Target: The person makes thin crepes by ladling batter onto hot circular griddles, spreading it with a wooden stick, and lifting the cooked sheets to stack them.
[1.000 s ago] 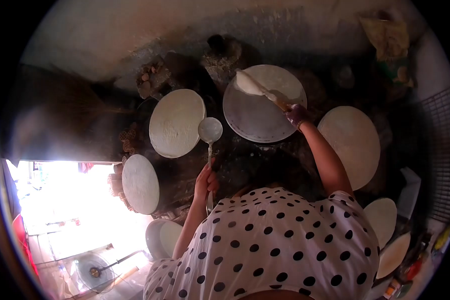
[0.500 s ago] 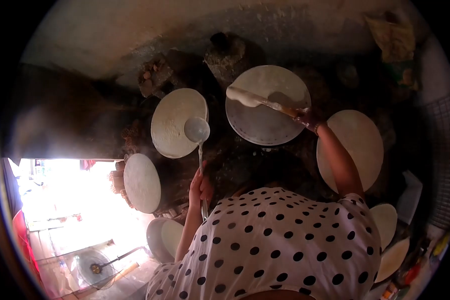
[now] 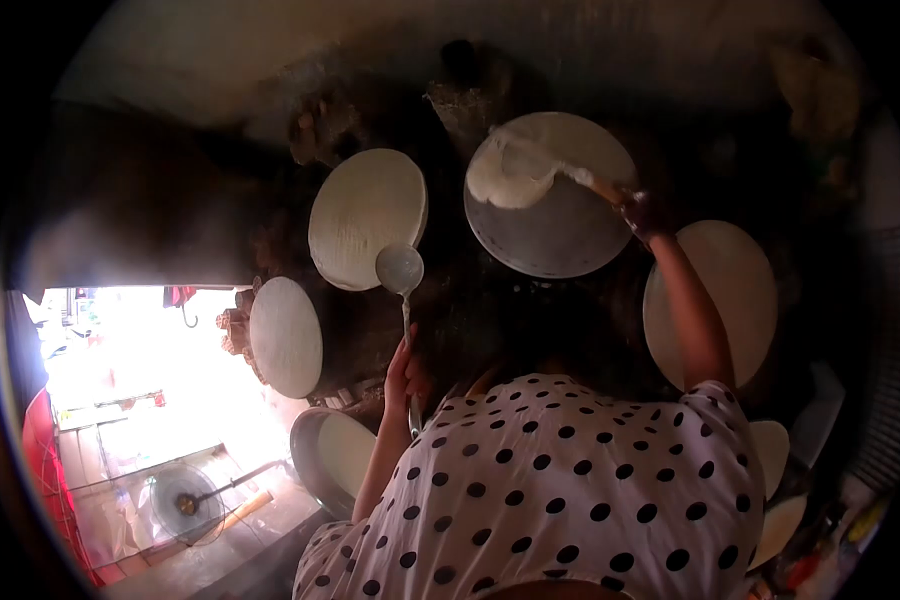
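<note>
My left hand [image 3: 404, 378] is wrapped around the long handle of a ladle [image 3: 400, 268]. The ladle's pale, batter-coated bowl overlaps the lower edge of a round griddle [image 3: 368, 215] covered with a white layer. My right hand [image 3: 647, 216] grips a wooden spreader [image 3: 605, 188] over a second round griddle [image 3: 550, 245]. White batter [image 3: 508, 178] lies in an uneven patch on this griddle's upper left, and its lower part shows bare grey. The spreader's far end is blurred into the batter.
Round white-topped discs stand at the right [image 3: 720, 300] and left [image 3: 286, 338]. A bowl of white liquid [image 3: 308, 445] sits beside my left forearm. Bright light comes from an opening at lower left, where a fan [image 3: 185, 503] is visible. A wall runs across the back.
The spreader has swung over the griddle, and the batter has gone from a strip along the stick to a wider patch at upper left. My left hand still holds the ladle.
</note>
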`<state>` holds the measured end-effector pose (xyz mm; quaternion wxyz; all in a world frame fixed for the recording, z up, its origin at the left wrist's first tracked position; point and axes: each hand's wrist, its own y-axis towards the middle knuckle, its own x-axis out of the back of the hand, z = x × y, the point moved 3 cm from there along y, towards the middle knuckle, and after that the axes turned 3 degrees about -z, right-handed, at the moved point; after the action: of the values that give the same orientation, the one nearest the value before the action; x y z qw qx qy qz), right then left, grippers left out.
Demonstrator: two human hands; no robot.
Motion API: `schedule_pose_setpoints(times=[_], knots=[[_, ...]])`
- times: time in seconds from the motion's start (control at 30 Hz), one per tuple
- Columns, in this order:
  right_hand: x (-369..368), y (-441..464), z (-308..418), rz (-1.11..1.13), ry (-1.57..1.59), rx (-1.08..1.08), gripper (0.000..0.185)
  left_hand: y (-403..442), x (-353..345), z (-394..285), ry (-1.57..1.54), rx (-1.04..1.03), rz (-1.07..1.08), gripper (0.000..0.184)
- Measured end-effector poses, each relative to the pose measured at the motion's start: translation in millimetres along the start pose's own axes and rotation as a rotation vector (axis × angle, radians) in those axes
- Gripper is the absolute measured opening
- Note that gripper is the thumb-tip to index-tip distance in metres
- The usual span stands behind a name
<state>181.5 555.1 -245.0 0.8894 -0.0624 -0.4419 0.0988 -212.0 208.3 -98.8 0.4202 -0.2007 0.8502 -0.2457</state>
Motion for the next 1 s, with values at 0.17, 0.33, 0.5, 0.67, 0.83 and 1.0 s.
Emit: schedule_pose_setpoints(times=[0.17,0.33,0.5,0.67,0.83,1.0], knots=[[6,-21,17,0.081,-0.062,0.288,0.042,-5,5,4,-0.109,0.039,-0.069,0.037],[-16,23,-27,0.153,0.018,0.177,0.041,-10,25,7,-0.145,0.027,-0.002,0.036],[-20,25,-17,0.256,0.035,0.210,0.036,-22,26,8,-0.127,0.019,-0.115,0.037],[12,16,-1,0.272,-0.093,0.373,0.034,-40,36,14,-0.114,0.002,-0.065,0.038],[33,-35,46,0.262,-0.321,0.098,0.035,-24,39,7,-0.072,0.050,-0.046,0.038],[40,-92,-28,0.017,0.223,0.329,0.032,-7,39,11,-0.049,0.034,0.005,0.037]])
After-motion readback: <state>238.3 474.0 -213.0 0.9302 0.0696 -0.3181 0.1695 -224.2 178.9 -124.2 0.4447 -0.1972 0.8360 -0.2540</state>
